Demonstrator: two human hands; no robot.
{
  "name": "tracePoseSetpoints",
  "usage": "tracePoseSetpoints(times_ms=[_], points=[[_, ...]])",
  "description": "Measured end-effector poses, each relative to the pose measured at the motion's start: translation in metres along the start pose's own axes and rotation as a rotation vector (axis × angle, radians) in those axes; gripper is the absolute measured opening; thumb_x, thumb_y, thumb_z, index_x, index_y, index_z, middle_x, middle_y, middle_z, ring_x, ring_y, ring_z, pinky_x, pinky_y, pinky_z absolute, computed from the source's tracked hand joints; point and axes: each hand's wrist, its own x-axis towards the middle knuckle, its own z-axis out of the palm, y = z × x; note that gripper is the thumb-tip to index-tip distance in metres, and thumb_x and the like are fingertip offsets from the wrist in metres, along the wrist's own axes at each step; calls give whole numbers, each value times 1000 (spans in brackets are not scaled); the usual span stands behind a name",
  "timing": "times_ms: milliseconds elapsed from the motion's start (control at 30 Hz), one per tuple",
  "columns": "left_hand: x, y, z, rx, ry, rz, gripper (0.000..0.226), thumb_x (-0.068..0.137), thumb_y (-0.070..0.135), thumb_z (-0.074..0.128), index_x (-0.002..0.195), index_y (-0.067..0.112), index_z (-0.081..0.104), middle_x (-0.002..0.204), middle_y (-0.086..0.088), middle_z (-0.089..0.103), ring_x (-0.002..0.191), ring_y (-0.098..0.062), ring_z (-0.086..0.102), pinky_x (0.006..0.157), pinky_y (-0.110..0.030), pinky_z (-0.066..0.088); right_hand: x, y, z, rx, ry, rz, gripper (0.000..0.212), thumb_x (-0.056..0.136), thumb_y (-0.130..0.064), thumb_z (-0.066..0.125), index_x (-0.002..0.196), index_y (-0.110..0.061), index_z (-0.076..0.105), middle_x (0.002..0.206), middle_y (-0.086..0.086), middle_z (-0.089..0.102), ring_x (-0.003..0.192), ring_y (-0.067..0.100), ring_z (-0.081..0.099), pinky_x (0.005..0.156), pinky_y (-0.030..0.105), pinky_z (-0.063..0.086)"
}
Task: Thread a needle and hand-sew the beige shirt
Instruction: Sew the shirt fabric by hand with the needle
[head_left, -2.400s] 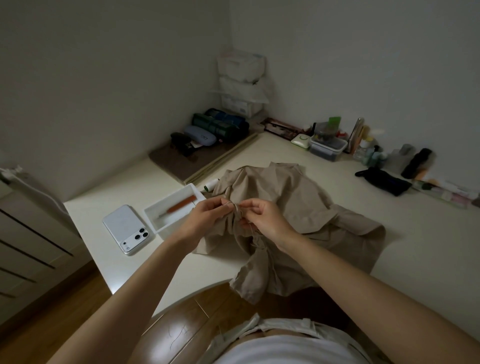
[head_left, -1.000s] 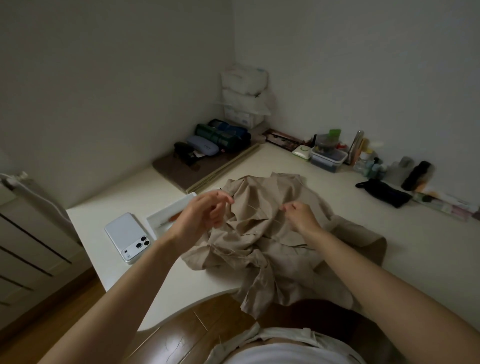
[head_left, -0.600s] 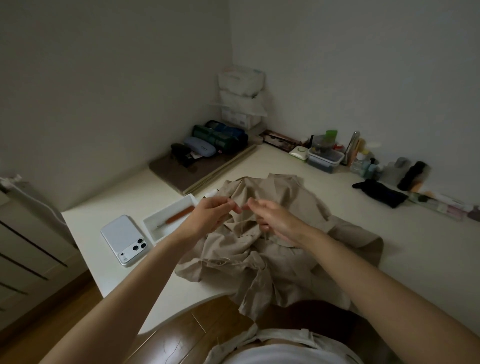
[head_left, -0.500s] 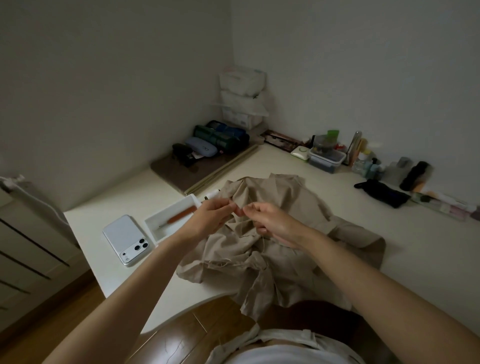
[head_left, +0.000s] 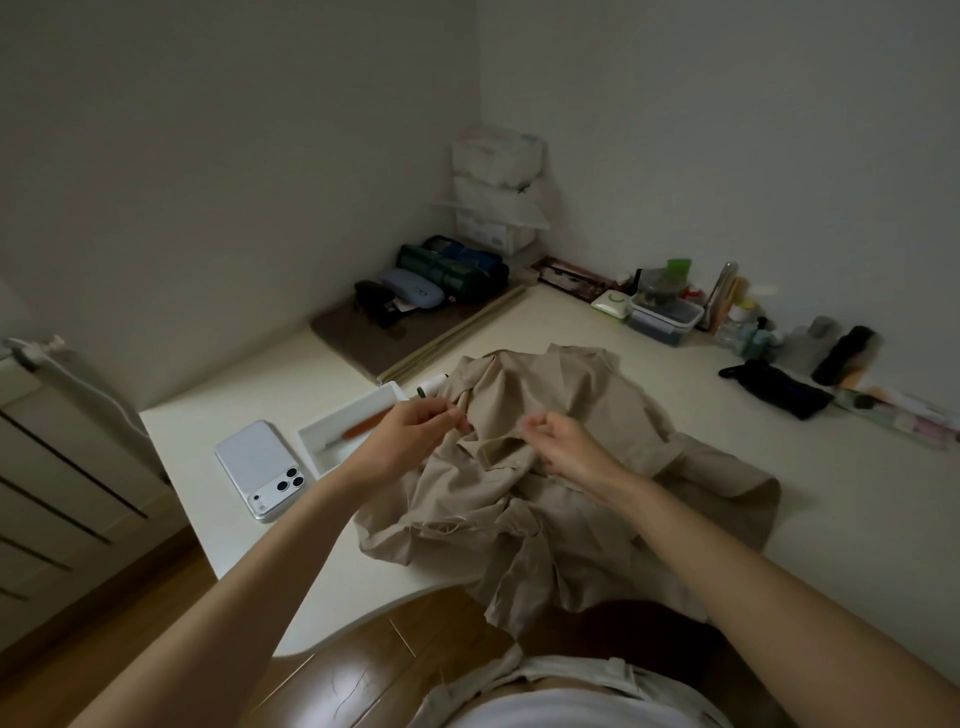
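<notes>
The left hand (head_left: 415, 434) pinches a raised fold of the beige shirt (head_left: 571, 387) between thumb and fingertips. Just beside it, the right hand (head_left: 566, 444) hovers over the cloth with its fingers curled and thumb tip against forefinger tip; anything held there is too fine to make out. The shirt lies crumpled in soft, matte creases on a smooth cream table (head_left: 857, 519), its frayed near end drooping over the rounded edge. Left of the hands sits a shallow white rectangular tray (head_left: 332, 447) holding a slim orange-handled tool (head_left: 370, 423), with a white thread spool (head_left: 431, 385) at its far corner and a glossy white phone (head_left: 260, 465) face down alongside. Further back, a flat brown mat (head_left: 363, 340) carries dark rolled cases, plastic-wrapped tissue packs (head_left: 498, 156) stack in the corner, and a clear lidded box (head_left: 665, 317), small bottles and a limp black pouch (head_left: 779, 389) line the plain pale wall. Below is polished wooden floor (head_left: 363, 660).
</notes>
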Motion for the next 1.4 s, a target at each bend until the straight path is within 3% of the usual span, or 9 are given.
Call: tracePoseSetpoints(times_ms=[133,300,400,700,900,1033,1100,1267,1400], points=[[2,4,9,89,-55,-14,25,99,17,46,90,7,66,53,7,39,45,-6,30,44,-17,24,-6,-15,19,-2,-182,-90,24,91,-39,56,109,-24,58,79,4,52,65,9,47,56,18,37],[2,3,7,103,-57,-36,24,99,18,46,89,10,66,53,8,40,43,-4,31,43,-18,24,-12,-15,18,171,-224,-42,14,95,-20,54,86,-13,62,50,-11,45,46,3,37,45,14,29],[-2,-1,3,9,-75,-53,25,99,21,47,83,14,64,57,3,35,48,-7,28,44,-18,22,-11,-12,6,235,-124,14,17,97,-13,49,84,-10,58,50,-12,51,40,-3,46,41,11,34],[-7,13,1,-327,-61,85,24,98,12,44,79,8,58,55,3,30,50,-9,22,45,-17,23,15,43,-20,245,265,380,23,90,-1,53,69,-10,50,55,2,29,47,11,23,30,16,20],[-2,11,4,-269,-71,79,24,98,13,47,79,13,61,64,-6,34,52,-10,26,47,-17,26,15,40,-20,118,303,177,15,93,-11,55,78,-13,54,58,2,38,42,6,34,40,17,26],[1,9,9,-122,-117,54,20,97,17,51,82,9,61,57,3,35,50,-8,28,47,-18,25,-2,-1,-5,34,122,-57,18,94,-25,57,109,-15,61,74,-14,56,67,-1,51,58,12,38],[2,9,12,-65,-129,40,20,96,20,52,87,5,61,55,7,38,49,-7,30,47,-18,26,-12,-18,7,139,-55,-99,28,92,-30,58,114,-13,62,61,-16,58,54,-3,50,49,11,36],[1,8,12,-47,-102,31,28,98,18,49,97,-8,59,50,13,45,49,-6,30,46,-17,25,-18,-29,16,244,-168,-91,47,74,-45,61,98,-5,66,49,-10,42,40,1,30,41,16,22],[-1,5,10,-50,-100,25,23,97,18,50,90,-1,61,54,9,43,50,-8,30,48,-20,26,-17,-26,13,243,-169,-79,18,94,-24,56,88,-8,62,47,-9,38,38,1,27,39,15,23]])
